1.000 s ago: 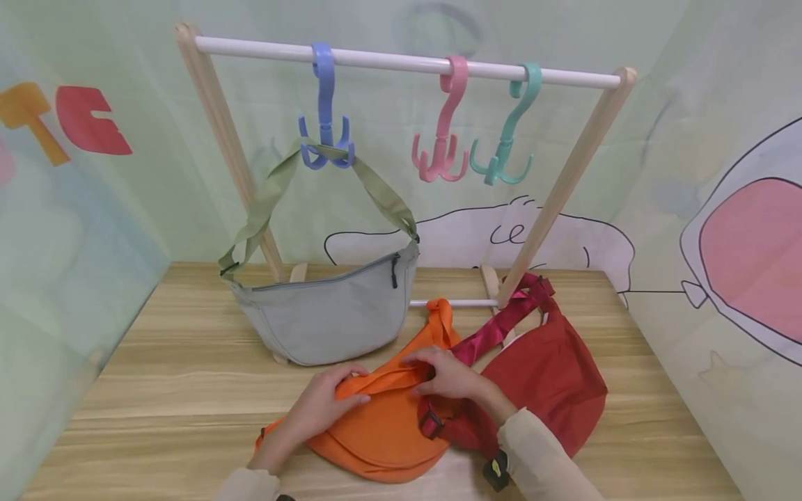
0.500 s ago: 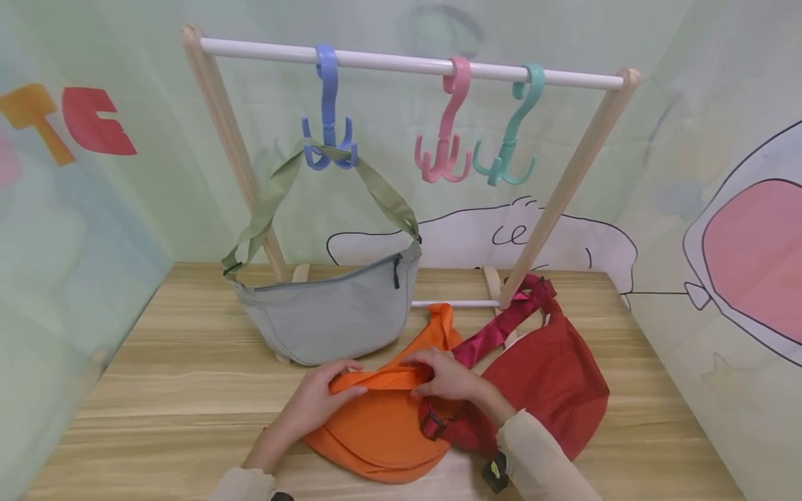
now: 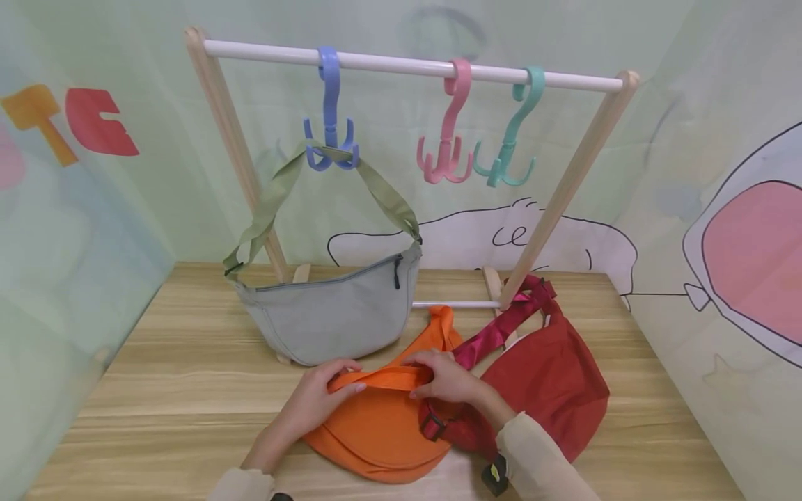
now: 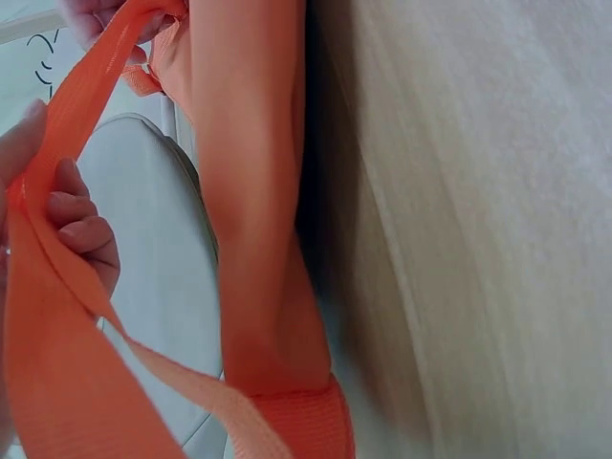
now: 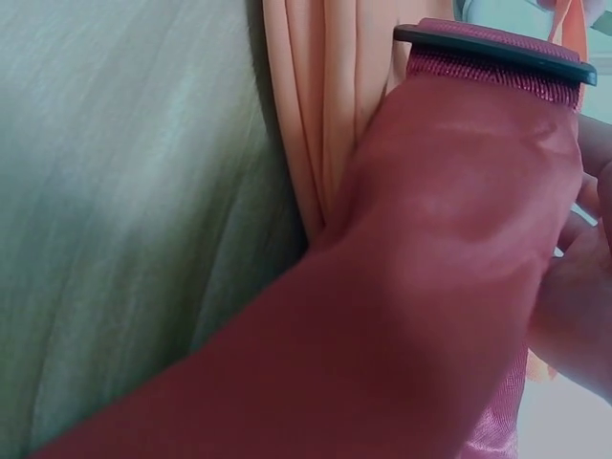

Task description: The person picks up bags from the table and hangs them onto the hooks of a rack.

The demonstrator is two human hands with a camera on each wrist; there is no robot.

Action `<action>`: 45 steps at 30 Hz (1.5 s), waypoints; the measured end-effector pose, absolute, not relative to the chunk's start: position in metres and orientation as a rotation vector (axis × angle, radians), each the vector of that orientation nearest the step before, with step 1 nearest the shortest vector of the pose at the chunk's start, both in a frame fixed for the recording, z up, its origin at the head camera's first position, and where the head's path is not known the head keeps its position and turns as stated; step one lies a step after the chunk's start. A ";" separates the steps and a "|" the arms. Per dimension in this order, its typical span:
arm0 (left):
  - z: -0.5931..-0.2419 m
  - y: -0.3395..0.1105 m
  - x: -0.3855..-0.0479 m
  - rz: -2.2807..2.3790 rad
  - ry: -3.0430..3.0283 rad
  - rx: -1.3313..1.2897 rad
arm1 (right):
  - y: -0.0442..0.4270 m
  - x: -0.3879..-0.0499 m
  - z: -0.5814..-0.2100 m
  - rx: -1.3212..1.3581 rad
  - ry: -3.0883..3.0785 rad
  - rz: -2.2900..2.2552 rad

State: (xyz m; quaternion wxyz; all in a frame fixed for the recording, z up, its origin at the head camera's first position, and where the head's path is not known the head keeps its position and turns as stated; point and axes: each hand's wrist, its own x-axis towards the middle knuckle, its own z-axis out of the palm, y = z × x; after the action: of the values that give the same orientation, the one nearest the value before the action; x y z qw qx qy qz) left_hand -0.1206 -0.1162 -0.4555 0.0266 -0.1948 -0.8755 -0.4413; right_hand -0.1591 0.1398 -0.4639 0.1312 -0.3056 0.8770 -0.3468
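The wooden surface (image 3: 156,390) carries a rack (image 3: 395,65) at its far side, and a grey bag (image 3: 332,313) hangs from it by its strap. In front of the rack, at the right, a red bag (image 3: 548,386) lies slumped, one strap end overlapping the right edge of an orange bag (image 3: 388,428). The orange bag rests on the surface between the forearms, its body just below the hands towards the person, its long axis slanting from near left to far right. Its orange strap (image 3: 395,378) runs crosswise from hand to hand, so neither hand is clearly nearer. The left hand (image 3: 316,400) curls its fingers and thumb around the strap's left part; the right hand (image 3: 447,379) pinches its right part, though its fingertips are partly hidden
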 end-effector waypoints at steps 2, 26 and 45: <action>-0.456 -0.116 -0.121 -1.364 -2.696 -0.608 | 0.140 -0.159 -0.464 -0.886 2.546 -1.018; -0.446 -0.116 -0.121 -1.399 -2.701 -0.580 | 0.141 -0.160 -0.463 -0.874 2.543 -1.164; -0.433 -0.118 -0.127 -1.408 -2.665 -0.549 | 0.140 -0.162 -0.446 -0.851 2.524 -1.263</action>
State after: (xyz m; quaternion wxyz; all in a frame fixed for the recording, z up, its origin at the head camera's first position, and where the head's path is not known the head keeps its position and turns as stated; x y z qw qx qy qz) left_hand -0.1266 -0.1178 -0.4326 0.0389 -0.1790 -0.8693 -0.4592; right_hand -0.1621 0.1402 -0.4459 0.0965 -0.2874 0.8521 -0.4265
